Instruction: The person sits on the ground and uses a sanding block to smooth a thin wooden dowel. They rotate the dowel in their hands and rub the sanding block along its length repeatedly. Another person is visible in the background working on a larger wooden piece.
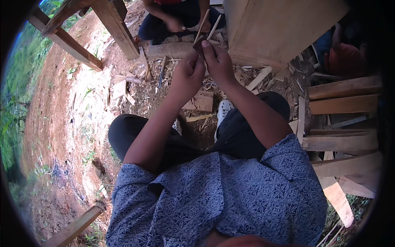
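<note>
My two hands meet ahead of me at the top of the view, over ground strewn with shavings. My right hand (217,61) is closed, its thumb pressed on a small dark brown flat piece (199,47). Against it my left hand (190,70) is closed, fingers curled; what lies inside them is hidden. Two thin pale wooden sticks (202,25) stick out beyond my hands, slanting up to the right. Their lower ends pass behind the dark piece and my fingers, so I cannot tell which hand grips them.
Ahead, another person's hand (174,25) works low down. A large wooden panel (271,33) stands ahead right. Stacked boards (343,105) lie to my right. Wooden posts (117,31) stand at left. Between my feet and hands lie a wood block (202,101) and a long thin tool (162,72).
</note>
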Demonstrator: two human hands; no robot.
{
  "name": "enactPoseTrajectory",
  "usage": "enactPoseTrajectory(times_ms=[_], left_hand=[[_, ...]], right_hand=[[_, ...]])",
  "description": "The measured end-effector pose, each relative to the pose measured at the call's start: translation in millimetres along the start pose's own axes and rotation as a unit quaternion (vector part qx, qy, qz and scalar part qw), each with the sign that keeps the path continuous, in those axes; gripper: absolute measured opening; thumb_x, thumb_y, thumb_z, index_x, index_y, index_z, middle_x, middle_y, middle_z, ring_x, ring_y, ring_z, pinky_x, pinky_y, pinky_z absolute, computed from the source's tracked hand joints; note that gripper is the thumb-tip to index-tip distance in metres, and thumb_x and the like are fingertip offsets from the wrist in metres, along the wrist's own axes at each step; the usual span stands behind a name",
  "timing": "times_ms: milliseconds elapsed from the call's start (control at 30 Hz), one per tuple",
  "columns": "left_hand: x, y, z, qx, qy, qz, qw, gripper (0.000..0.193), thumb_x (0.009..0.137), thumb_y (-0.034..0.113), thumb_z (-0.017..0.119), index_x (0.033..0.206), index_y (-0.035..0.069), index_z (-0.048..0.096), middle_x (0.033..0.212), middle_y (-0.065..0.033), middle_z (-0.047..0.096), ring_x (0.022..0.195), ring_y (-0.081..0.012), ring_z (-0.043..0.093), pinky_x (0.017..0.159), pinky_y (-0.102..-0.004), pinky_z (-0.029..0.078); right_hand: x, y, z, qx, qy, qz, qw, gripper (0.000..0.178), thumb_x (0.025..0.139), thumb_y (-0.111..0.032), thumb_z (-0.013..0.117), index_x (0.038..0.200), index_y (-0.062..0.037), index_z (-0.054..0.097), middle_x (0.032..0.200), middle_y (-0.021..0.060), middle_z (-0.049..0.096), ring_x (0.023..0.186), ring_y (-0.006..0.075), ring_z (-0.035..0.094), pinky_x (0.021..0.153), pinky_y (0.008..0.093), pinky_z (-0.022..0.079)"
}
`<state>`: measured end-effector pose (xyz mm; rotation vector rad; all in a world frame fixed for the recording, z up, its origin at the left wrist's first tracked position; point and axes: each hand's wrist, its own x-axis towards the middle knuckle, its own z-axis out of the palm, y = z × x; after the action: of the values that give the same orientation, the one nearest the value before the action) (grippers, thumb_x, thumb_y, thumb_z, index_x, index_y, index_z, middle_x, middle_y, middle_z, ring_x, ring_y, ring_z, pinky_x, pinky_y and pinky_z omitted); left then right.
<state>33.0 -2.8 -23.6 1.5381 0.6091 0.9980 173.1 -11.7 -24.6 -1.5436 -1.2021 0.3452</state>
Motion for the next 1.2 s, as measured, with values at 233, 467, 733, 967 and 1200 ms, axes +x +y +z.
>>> enactPoseTrajectory(times_ms=[233,467,733,967,1200], left_hand=[[-1,9,9,-0.024,0.036,-0.06,0.997,0.033,0.102,0.007,0.048,0.132,-0.003,0.055,0.081,-0.0008,0.058,0.069,-0.0037,0.049,0.06,-0.0238,0.041],[-4,17,16,-0.023,-0.02,-0.048,0.998,0.026,0.102,0.007,0.049,0.124,-0.003,0.056,0.077,0.001,0.054,0.066,-0.0029,0.047,0.055,-0.0234,0.037],[-5,23,17,-0.005,-0.022,-0.041,0.999,0.038,0.097,0.004,0.046,0.133,-0.005,0.053,0.08,-0.0014,0.057,0.069,-0.0044,0.049,0.059,-0.0245,0.04],[-9,19,15,-0.062,0.01,-0.066,0.996,0.033,0.091,0.009,0.045,0.115,-0.004,0.062,0.074,0.0004,0.047,0.068,-0.0086,0.044,0.061,-0.0277,0.038],[-13,15,9,-0.048,0.031,-0.085,0.995,0.038,0.09,0.008,0.044,0.121,-0.004,0.062,0.077,-0.0004,0.051,0.069,-0.0082,0.046,0.062,-0.027,0.039]], right_hand=[[2,3,8,0.013,0.061,-0.043,0.997,0.053,0.1,-0.051,0.055,0.094,-0.001,0.073,0.07,0.0108,0.068,0.067,0.0208,0.069,0.064,0.0331,0.052],[20,6,-10,0.088,0.064,0.024,0.994,0.055,0.098,-0.053,0.058,0.086,-0.0006,0.069,0.063,0.0114,0.064,0.062,0.0235,0.066,0.061,0.0365,0.049],[21,0,-18,0.09,0.052,0.029,0.994,0.051,0.097,-0.048,0.062,0.086,0.0007,0.069,0.064,0.0094,0.066,0.061,0.0182,0.064,0.06,0.0339,0.048],[22,7,-16,0.066,0.037,0.019,0.997,0.05,0.097,-0.049,0.062,0.092,0.0005,0.071,0.068,0.0127,0.069,0.067,0.0214,0.069,0.063,0.036,0.051],[10,7,-9,0.037,0.023,-0.027,0.999,0.051,0.099,-0.047,0.059,0.085,0.0013,0.068,0.068,0.0136,0.068,0.066,0.0238,0.069,0.064,0.0359,0.051]])
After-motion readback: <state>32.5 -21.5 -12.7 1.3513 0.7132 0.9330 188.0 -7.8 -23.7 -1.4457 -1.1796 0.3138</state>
